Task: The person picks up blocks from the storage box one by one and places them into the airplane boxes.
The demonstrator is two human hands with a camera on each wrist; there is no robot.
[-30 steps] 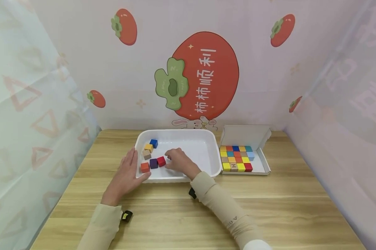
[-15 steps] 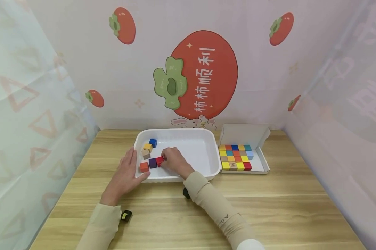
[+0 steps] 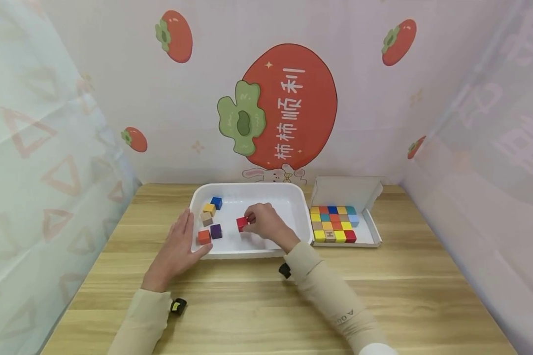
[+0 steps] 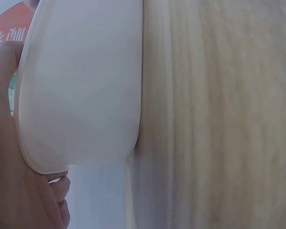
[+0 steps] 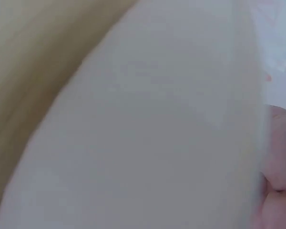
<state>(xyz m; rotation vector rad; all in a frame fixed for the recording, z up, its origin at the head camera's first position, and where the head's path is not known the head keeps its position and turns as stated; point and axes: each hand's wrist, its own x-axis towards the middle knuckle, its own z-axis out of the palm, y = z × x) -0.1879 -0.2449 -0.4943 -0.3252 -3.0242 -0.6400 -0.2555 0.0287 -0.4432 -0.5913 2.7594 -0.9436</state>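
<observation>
My right hand [image 3: 267,223] pinches a red cube [image 3: 242,224] between thumb and fingers, over the middle of the white tray [image 3: 288,196]. My left hand [image 3: 176,249] rests on the tray's near left corner, fingers fairly straight along the left rim and thumb over the front rim. In the left wrist view, the left hand [image 4: 16,162] lies against the tray's rim. Inside the tray's left side sit an orange-red cube [image 3: 204,237], a purple cube [image 3: 216,231], a plain wood cube [image 3: 206,219], a yellow cube [image 3: 210,209] and a blue cube [image 3: 216,202].
Right of the tray stands a white cardboard box [image 3: 368,229], lid raised, with rows of coloured cubes [image 3: 334,224] in it. Both rest on a wooden table [image 3: 240,310]. A printed cloth [image 3: 359,138] hangs behind, with more cloth at both sides.
My right hand first reached left to the red cube beside the purple one, took hold of it, and has moved right with it. My left hand stays at the tray's corner.
</observation>
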